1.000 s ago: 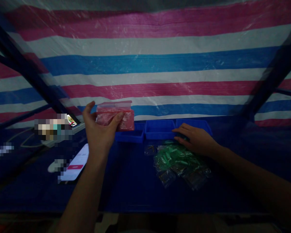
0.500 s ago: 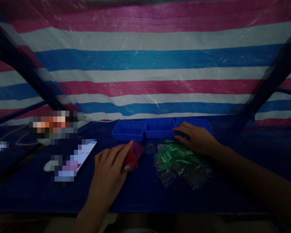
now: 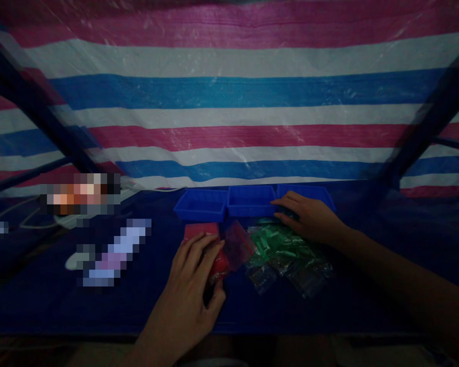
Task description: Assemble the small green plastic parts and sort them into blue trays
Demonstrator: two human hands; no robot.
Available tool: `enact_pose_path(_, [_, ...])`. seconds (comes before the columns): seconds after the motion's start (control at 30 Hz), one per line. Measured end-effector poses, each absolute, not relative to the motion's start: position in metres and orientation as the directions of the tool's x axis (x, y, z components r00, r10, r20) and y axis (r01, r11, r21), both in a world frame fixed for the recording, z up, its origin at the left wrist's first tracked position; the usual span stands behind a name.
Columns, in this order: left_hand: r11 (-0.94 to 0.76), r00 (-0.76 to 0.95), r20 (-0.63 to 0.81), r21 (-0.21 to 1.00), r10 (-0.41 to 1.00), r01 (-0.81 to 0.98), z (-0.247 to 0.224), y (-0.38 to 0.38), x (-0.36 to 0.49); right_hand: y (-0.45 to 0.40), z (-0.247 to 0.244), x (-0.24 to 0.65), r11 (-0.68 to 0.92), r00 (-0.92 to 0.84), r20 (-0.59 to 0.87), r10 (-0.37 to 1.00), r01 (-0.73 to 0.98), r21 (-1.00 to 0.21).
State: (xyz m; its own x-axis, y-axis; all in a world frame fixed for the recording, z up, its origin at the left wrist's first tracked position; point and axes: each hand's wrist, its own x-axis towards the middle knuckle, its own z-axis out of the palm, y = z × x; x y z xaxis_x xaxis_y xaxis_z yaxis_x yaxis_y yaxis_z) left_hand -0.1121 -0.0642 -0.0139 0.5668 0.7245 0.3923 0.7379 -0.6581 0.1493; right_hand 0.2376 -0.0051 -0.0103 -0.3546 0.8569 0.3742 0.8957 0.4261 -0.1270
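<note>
Near the front middle of the table, my left hand (image 3: pixel 193 280) curves its fingers over red plastic bags (image 3: pixel 220 265), with the thumb lower and to the right. Part of a pink bag (image 3: pixel 202 231) shows beyond the fingertips, and a flat pinkish zip bag (image 3: pixel 239 245) sticks out toward the right. My right hand (image 3: pixel 309 216) is at the front of the right blue tray (image 3: pixel 321 192). Its fingers and thumb close around something dark, too dim to make out. Just below it spreads a pile of clear bags with green pieces (image 3: pixel 279 242).
The left blue tray (image 3: pixel 201 204) and the middle blue tray (image 3: pixel 251 198) stand in a row with the right one. Clear small bags (image 3: pixel 262 278) lie at the pile's front edge. At left are a white mouse (image 3: pixel 75 261), a blurred-out flat item (image 3: pixel 118 255) and cables. Striped sheeting hangs behind.
My left hand has moved right with the red bags, which now spread out beside the green pile. My right hand has stayed almost where it was.
</note>
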Motion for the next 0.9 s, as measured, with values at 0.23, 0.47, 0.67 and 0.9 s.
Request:
enact_pose_path(0.23, [-0.709,0.644,0.313,0.17,0.698,0.685,-0.006,-0.063,-0.11,-0.005,-0.011,0.238,0.427,-0.352,0.383,0.854,0.894,-0.132])
enact_pose_path(0.47, [-0.618,0.483,0.394,0.388,0.782,0.684,0.013,-0.039,-0.124,-0.003,-0.012,0.239,0.432,-0.358,0.379,0.853,0.893,-0.128])
enact_pose_path(0.67, [-0.555,0.446,0.374,0.267,0.813,0.788,0.033,0.027,-0.122,-0.002,-0.013,0.239,0.441,-0.356,0.398,0.845,0.886,-0.143])
enact_pose_path(0.9, [-0.542,0.528,0.13,0.281,0.839,0.792,0.038,0.061,-0.073,0.001,-0.016,0.24,0.441,-0.354,0.428,0.832,0.889,-0.122])
